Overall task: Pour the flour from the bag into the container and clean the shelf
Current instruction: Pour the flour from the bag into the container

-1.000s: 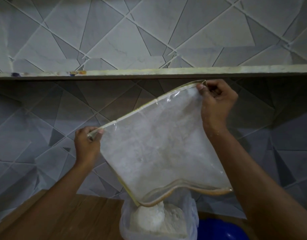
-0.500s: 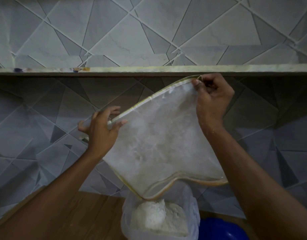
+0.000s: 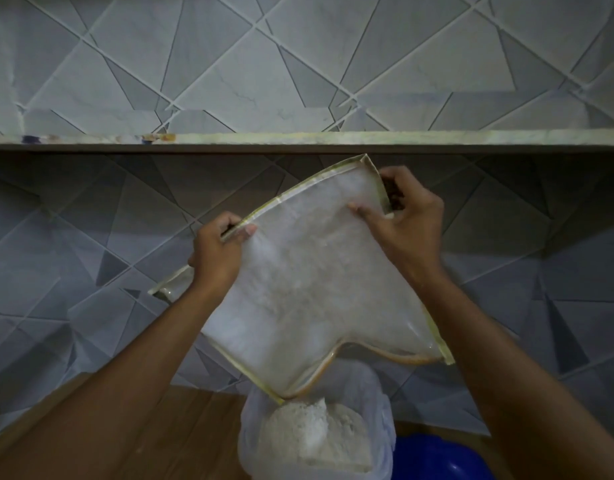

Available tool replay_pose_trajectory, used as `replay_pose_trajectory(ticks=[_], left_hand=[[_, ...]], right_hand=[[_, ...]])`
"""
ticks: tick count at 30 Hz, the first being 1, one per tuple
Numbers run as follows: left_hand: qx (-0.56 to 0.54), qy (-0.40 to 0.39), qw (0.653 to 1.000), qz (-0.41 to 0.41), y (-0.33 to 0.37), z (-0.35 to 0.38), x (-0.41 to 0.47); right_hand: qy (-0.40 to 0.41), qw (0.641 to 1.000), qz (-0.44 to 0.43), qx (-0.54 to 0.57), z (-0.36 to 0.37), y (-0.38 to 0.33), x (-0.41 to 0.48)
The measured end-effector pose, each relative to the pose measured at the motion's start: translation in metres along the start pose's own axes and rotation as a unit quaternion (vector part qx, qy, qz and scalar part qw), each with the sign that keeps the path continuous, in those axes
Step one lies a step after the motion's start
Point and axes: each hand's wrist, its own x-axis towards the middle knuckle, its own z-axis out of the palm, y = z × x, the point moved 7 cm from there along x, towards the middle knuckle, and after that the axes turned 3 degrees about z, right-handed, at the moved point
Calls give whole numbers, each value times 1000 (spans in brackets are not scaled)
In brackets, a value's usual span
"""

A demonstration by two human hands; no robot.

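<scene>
The clear flour bag (image 3: 309, 289) is held upended, mouth over the translucent container (image 3: 381, 420) on the desk (image 3: 212, 445), so residue falls in. Its top seam is pinched by the left grip (image 3: 217, 258), its corner by the right grip (image 3: 409, 230).

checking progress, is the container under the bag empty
No, the container below the bag holds a heaped mound of white flour.
</scene>
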Motion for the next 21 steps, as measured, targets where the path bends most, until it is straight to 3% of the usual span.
replay_pose_trajectory(ticks=[8, 14, 21], left_hand=[[-56, 25, 996, -61, -6, -6, 1], [-119, 18, 990, -69, 3, -1, -5], [-101, 18, 993, -63, 6, -12, -4]], right_hand=[[-91, 971, 147, -163, -12, 72, -82], [-93, 958, 263, -66, -3, 112, -131], [-51, 959, 269, -72, -9, 133, -129]])
